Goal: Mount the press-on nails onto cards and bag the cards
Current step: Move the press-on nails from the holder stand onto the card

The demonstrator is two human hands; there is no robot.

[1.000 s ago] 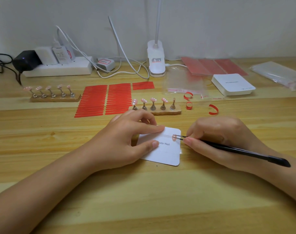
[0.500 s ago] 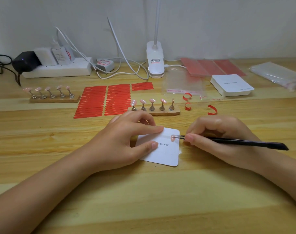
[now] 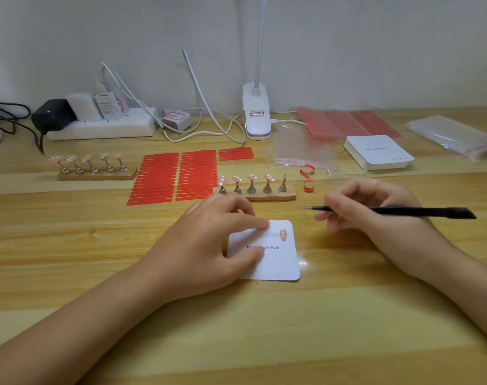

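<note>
Taking the white card (image 3: 267,252) as the landmark: far to its upper left on the table (image 3: 236,329) a wooden stand (image 3: 96,175) carries five pink nails untouched. Beside the card, the left hand (image 3: 209,245) pins it flat, forefinger pressing the top edge and thumb on the printed face, holding nothing else. Just behind the card, a second stand (image 3: 254,194) bears four nails and one bare post at its right end. One nail (image 3: 283,235) sits mounted near the card's top right corner, so mounting has barely begun and bagging is untouched; clear bags (image 3: 303,151) lie further back. Right of the card, the right hand (image 3: 375,212) grips black tweezers (image 3: 389,211). A second ago their tip touched the nail; now it is lifted clear, pointing toward the second stand
</note>
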